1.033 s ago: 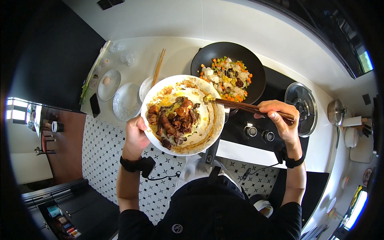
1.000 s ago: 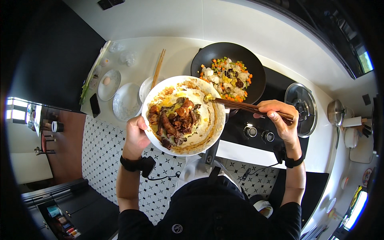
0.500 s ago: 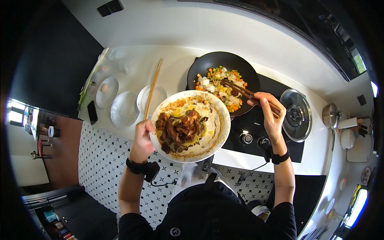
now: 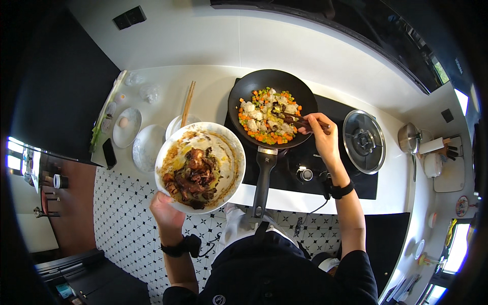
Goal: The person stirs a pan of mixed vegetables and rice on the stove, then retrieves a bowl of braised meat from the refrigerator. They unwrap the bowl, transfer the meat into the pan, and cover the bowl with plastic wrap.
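My left hand (image 4: 168, 212) grips the near left rim of a wide white bowl (image 4: 230, 152), tipped toward me. Dark braised meat (image 4: 195, 170) lies in it, with brown sauce smeared on its walls. My right hand (image 4: 324, 136) is closed around dark brown chopsticks (image 4: 300, 120). Their tips reach into the food in a black frying pan (image 4: 272, 79) on the cooktop. White rice (image 4: 254, 113), diced carrots, green pieces and some dark bits lie in the pan. The pan handle (image 4: 264, 178) points toward me, just right of the bowl.
A glass lid (image 4: 364, 141) rests right of the pan on the black cooktop (image 4: 290, 168). Left on the counter are light wooden chopsticks (image 4: 188, 104) across a plate, another plate (image 4: 147, 147), an egg (image 4: 123, 122) on a dish, and a phone (image 4: 109, 153). A cable hangs below the counter edge.
The bowl has moved left and away from the pan, uncovering the pan handle. Yellowish and dark bits now lie around the chopstick tips in the pan. The view has shifted slightly.
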Demonstrator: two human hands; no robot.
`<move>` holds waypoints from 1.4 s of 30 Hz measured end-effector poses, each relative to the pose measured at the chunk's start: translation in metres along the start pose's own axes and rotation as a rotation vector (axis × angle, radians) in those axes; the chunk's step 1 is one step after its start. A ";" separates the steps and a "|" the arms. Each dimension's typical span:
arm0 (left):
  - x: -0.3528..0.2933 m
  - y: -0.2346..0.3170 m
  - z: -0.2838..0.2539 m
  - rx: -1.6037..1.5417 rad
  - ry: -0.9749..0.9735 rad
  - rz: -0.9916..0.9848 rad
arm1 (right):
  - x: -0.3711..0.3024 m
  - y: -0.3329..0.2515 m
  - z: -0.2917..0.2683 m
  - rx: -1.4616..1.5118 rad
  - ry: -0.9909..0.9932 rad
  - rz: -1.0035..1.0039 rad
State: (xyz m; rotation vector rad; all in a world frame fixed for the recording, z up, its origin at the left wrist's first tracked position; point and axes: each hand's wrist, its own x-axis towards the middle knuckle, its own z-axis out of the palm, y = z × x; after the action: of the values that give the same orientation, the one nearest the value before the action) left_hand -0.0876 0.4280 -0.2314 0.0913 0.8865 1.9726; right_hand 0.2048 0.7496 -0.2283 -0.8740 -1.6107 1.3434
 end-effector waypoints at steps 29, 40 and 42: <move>-0.058 0.027 -0.037 -0.042 0.012 0.107 | -0.020 -0.005 0.075 -0.182 -0.182 -0.036; -0.064 0.018 -0.036 -0.005 -0.001 0.133 | -0.022 -0.017 0.003 -0.306 0.091 -0.089; -0.061 0.015 -0.035 -0.027 0.028 0.129 | -0.025 -0.014 0.019 -0.410 0.092 0.073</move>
State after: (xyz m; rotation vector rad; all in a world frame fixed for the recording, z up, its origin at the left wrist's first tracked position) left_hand -0.0782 0.3563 -0.2314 0.1084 0.8904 2.1102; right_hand 0.1973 0.7171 -0.2200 -1.2287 -1.8277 1.0165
